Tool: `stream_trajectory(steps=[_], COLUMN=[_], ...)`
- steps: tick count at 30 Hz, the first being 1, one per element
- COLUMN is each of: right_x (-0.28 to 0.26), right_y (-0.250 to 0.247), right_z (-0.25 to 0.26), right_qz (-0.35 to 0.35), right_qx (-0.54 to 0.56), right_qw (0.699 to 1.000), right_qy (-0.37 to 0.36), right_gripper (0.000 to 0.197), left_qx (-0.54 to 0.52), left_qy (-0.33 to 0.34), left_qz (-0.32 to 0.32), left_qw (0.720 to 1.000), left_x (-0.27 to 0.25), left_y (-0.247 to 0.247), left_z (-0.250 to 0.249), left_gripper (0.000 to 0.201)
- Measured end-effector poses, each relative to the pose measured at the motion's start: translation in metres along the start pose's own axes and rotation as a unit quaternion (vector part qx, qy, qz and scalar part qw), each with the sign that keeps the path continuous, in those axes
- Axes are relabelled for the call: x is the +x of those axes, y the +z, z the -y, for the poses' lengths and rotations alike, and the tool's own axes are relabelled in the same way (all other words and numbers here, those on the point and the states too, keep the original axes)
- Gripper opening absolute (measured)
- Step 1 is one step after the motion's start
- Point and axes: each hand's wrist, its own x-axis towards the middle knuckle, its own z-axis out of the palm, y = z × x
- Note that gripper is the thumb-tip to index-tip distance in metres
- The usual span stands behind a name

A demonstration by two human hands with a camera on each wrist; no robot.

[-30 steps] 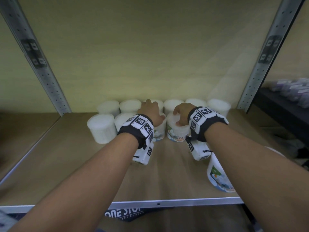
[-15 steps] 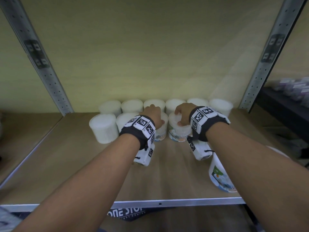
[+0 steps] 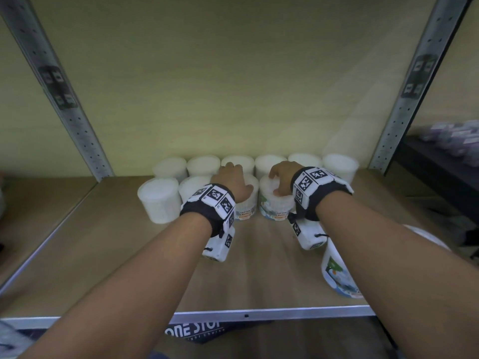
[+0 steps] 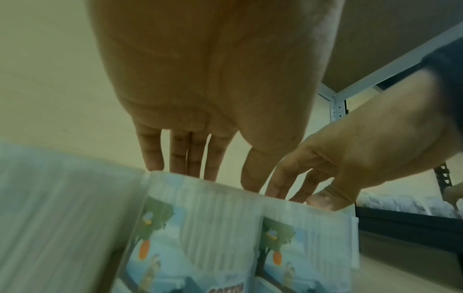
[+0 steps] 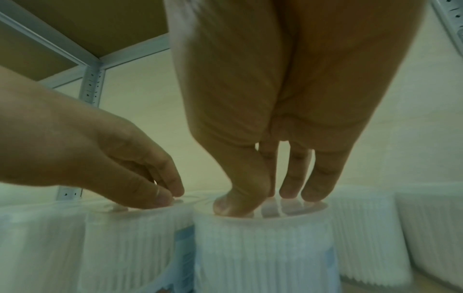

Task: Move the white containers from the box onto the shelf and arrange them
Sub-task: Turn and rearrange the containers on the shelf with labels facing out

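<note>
I see a light brown wooden shelf board (image 3: 259, 270) with a silver metal front edge. On it stand white cylindrical cotton-bud containers (image 3: 159, 200): six in a back row against the pale wall, four in a second row just in front, touching side by side. One more labelled white container (image 3: 337, 275) lies tilted near the front right edge, well apart from the rows.

Both forearms are bare, without sleeves. Each wrist wears a black band (image 3: 207, 213) topped with white tiles printed with black square codes. Below each band hangs a white camera block (image 3: 219, 244) with a cord.
</note>
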Motion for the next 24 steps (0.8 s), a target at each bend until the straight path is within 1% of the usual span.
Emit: stream_trajectory(steps=[4,9,16,22,24], right_x=[0.001,0.002,0.007,0.009,0.012], right_y=[0.001,0.002,0.003,0.005,0.008], right_z=[-0.001,-0.001,-0.001,0.001,0.001], right_qz=[-0.004,-0.005,-0.005,-0.004,-0.005], right_qx=[-0.002,-0.002,0.005,0.002,-0.011], right_qw=[1.000,1.000,1.000,0.999,1.000], right_qy=[-0.003,-0.001,0.009,0.032,0.028], right_gripper=[0.061,0.061,0.062,0.060,0.060], left_qx=[0.010,0.000,-0.025,-0.022,-0.019], left_qy=[0.015,0.031,0.045,0.045,0.047], left_qz=[0.001,0.023,0.022,0.023,0.023], left_qw=[1.000,0.999,0.998,0.998,0.998], left_x=[0.002,0.003,0.004,0.001,-0.001], left_y=[0.005,0.003,0.000,-0.001,-0.002], left_z=[0.004,0.006,0.008,0.009,0.008], left_gripper=[0.054,0.053,0.051,0.050,0.051])
